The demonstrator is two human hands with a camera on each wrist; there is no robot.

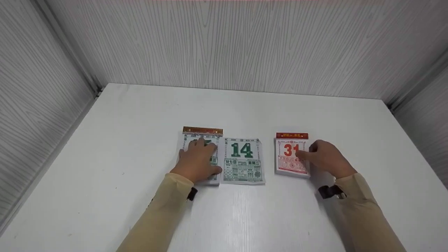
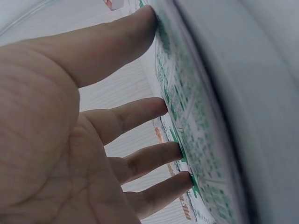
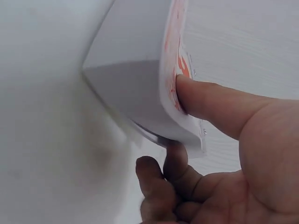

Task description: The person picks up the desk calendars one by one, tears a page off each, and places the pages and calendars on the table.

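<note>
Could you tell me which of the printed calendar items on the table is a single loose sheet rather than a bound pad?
The green 14 sheet, lying flat between the two pads. It has no binding strip, unlike the green pad under the left hand and the red 31 pad.

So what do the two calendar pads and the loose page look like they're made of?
Green pad: thin matte printed paper, stacked thick, with a gold, possibly foil header. Red pad: the same kind of paper; its edge bends under the right hand's thumb. Loose page: a single thin sheet, with a ragged top edge.
</note>
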